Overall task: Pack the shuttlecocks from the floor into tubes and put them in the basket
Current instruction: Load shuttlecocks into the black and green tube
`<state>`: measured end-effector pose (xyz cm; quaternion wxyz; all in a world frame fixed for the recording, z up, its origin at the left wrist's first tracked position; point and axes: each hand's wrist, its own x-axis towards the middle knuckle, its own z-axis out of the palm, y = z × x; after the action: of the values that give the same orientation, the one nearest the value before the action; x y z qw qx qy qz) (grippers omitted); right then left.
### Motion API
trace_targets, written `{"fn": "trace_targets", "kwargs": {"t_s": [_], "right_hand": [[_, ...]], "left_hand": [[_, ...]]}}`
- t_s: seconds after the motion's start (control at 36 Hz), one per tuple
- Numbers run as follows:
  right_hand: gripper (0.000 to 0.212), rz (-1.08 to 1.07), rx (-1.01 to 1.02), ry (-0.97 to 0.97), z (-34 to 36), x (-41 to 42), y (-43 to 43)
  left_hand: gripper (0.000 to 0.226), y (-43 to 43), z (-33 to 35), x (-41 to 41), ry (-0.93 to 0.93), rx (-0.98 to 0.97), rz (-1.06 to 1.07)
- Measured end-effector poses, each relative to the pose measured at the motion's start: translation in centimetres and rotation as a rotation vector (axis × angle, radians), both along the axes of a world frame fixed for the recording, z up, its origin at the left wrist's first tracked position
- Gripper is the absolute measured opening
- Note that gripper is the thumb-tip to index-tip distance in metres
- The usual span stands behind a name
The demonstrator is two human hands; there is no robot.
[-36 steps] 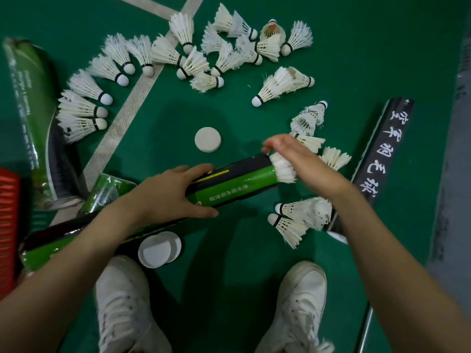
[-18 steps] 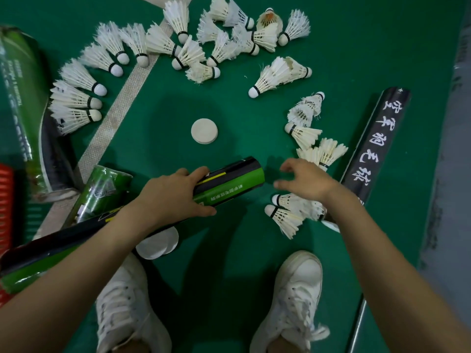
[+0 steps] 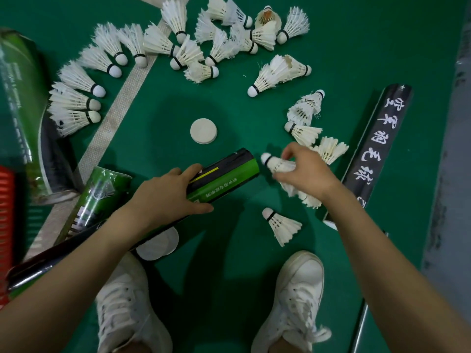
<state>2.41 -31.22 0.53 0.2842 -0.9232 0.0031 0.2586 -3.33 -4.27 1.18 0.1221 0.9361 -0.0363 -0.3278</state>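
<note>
My left hand (image 3: 168,197) grips a green and black tube (image 3: 224,177) that lies slanted above the green floor, its open mouth pointing right. Just beyond that mouth my right hand (image 3: 305,171) holds a white shuttlecock (image 3: 274,163) by its feathers, cork tip toward the tube. One loose shuttlecock (image 3: 281,225) lies below my right hand. A few more lie by a black tube (image 3: 377,146) on the right. Several shuttlecocks (image 3: 216,47) are spread in an arc across the far floor. The red basket (image 3: 5,225) shows at the left edge.
A round white lid (image 3: 203,131) lies on the floor past the tube mouth, and two more lids (image 3: 158,244) sit under the tube. Other green tubes (image 3: 20,110) lie at the left. My white shoes (image 3: 293,301) stand at the bottom. A grey strip borders the right.
My right hand pushed a shuttlecock into the tube, dropped to the pile on the right, and now holds another shuttlecock up at the tube's mouth. My left hand kept its hold.
</note>
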Motion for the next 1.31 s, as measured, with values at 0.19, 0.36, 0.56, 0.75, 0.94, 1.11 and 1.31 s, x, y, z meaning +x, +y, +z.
{"fn": "trace_targets", "kwargs": {"t_s": [0.19,0.36,0.56,0.75,0.94,1.11,1.31], "right_hand": [[0.020,-0.344,0.591,0.173,1.4,2.1,0.7],[0.016,-0.171,0.617,0.313,2.1,2.4,1.0],[0.026,-0.141,0.593,0.305,2.1,2.5,2.7],[0.050,-0.775,0.700,0.279,0.4,2.7,5.1],[0.047,-0.562,0.801,0.331,0.0,1.4,5.4],[0.022,-0.403,0.777,0.208,0.2,0.9,6.1],[0.015,-0.340,0.780,0.190,-0.2,-0.2,7.5]], "left_hand": [[0.092,2.6,0.7,0.9,-0.007,-0.102,0.108],[0.098,4.3,1.2,1.6,0.019,-0.241,0.110],[0.096,4.5,0.8,1.4,0.031,-0.267,0.044],[0.095,4.6,0.1,0.9,-0.027,-0.249,0.076],[0.073,3.9,0.4,1.1,-0.100,-0.199,0.089],[0.101,3.5,0.5,1.8,-0.073,-0.220,0.030],[0.091,2.2,-0.5,2.8,0.061,-0.190,-0.118]]}}
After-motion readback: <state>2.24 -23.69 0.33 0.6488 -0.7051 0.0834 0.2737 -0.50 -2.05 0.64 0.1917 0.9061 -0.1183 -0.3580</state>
